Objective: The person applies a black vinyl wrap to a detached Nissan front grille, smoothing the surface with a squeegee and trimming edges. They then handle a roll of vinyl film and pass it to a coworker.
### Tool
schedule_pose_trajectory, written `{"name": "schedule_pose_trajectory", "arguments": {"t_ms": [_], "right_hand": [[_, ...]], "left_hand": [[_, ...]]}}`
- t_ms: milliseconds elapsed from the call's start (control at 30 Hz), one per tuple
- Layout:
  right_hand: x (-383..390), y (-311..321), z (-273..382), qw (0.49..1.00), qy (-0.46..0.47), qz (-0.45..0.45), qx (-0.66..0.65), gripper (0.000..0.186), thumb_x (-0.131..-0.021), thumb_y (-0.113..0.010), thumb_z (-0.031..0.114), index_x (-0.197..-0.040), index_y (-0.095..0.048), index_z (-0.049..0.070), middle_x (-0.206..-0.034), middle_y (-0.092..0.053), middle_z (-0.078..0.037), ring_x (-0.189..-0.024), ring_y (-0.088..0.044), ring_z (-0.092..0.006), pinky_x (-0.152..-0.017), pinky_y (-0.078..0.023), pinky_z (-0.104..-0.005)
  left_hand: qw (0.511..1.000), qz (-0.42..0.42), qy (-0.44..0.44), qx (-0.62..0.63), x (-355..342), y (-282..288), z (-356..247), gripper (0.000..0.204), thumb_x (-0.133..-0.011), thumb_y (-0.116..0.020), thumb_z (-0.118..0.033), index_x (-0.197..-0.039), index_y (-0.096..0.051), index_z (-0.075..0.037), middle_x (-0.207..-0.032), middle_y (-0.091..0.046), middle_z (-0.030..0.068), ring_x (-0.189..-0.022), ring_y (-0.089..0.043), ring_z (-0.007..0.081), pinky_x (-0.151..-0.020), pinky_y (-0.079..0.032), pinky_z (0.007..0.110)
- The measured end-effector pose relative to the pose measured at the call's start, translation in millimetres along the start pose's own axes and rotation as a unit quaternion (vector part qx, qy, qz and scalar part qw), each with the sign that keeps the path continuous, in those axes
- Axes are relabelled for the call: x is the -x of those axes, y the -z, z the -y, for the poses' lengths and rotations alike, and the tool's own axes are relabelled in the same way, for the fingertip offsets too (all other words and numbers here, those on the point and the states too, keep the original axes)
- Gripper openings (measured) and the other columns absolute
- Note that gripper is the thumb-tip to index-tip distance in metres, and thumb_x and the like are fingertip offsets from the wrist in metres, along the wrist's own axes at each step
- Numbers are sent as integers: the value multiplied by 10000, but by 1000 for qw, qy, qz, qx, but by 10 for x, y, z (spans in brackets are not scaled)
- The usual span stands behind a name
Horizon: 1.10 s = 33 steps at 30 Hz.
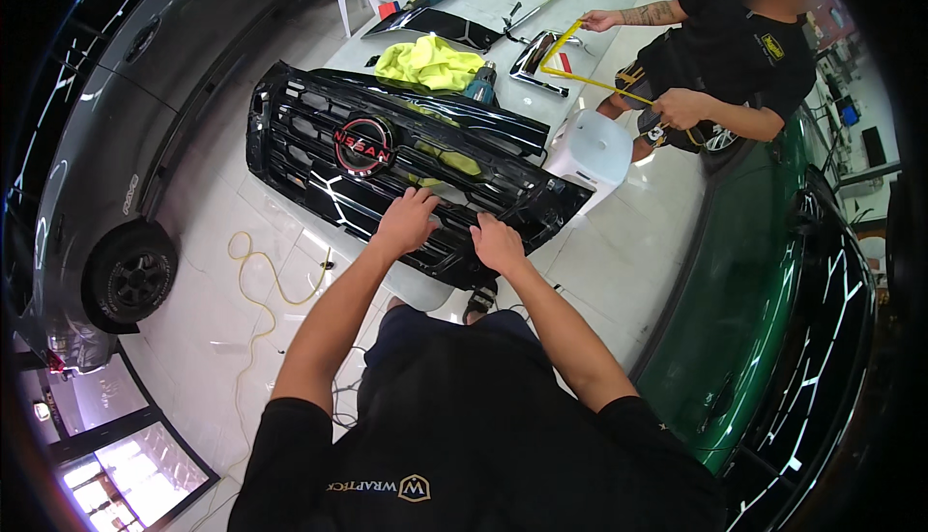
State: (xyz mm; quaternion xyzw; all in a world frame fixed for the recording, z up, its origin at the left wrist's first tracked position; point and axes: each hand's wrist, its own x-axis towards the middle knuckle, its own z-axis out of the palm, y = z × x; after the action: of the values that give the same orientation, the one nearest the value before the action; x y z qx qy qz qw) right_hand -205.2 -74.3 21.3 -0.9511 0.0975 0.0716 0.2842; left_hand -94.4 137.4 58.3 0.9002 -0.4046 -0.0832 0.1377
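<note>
Nearest the camera is the wearer's black short-sleeved cloth shirt [454, 416], close behind the work; leaning farther in could bring cloth against it. Largest beyond are a dark grey glossy pickup-like vehicle [97, 116] on the left and a glossy green car [735, 281] on the right; swinging a long part carelessly could scratch either one's paint. A long white tabletop [609, 0] runs away ahead, crowded enough that a nudge might slide its loose parts together. Before the wearer lies the broad black plastic vehicle grille [333, 184], slanting across the near end; its support is mostly hidden, so heavy pressure on the near edge could tip it, I judge. Just beyond it, a long glossy black curved panel [512, 129] might get scuffed if the grille shifted. Right of that stands a white plastic stool [588, 145], close to the grille's right end. Crumpled neon-yellow cloth [430, 63] lies beside a teal heat gun [480, 85], which could mark nearby finishes if hot. Smaller, both hands are apart at the grille's lower bars: the left hand [409, 220] with fingers slightly spread, the right hand [498, 242] with fingers bent; whether either pinches anything, I cannot tell, and fingers could slip off the slick bars.
</note>
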Motion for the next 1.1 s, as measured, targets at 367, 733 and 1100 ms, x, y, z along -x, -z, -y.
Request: {"name": "schedule_pose_trajectory", "arguments": {"t_ms": [367, 733, 1100], "right_hand": [[-376, 93, 141, 977, -51, 152, 138, 349, -1035, -632, 314, -1208, -656, 12, -1145, -758, -240, -1115, -726, -427, -936, -578, -542], [-398, 103, 260, 974, -115, 154, 121, 440, -1035, -653, 345, -1342, -655, 30, -1178, -757, -243, -1138, -719, -431, -957, -576, -531], [-340, 33, 407, 975, -163, 91, 121, 486, -979, -721, 460, -1297, -713, 92, -1053, -780, -201, -1035, -754, -388, -854, -588, -507]], "left_hand": [[964, 247, -53, -82, -680, -167, 545, 518, -885, -810, -419, -1264, -704, -82, -1188, -745, 187, -1076, -750, 375, -891, -605, 484], [945, 269, -161, -95, -909, -91, 758, 496, -831, -858, -516, -1068, -809, -83, -1081, -804, 152, -1039, -775, 355, -891, -615, 462], [946, 258, -186, -65, -886, -31, 801, 447, -849, -850, -479, -1039, -794, -79, -1031, -799, 173, -983, -782, 363, -834, -614, 477]]}}
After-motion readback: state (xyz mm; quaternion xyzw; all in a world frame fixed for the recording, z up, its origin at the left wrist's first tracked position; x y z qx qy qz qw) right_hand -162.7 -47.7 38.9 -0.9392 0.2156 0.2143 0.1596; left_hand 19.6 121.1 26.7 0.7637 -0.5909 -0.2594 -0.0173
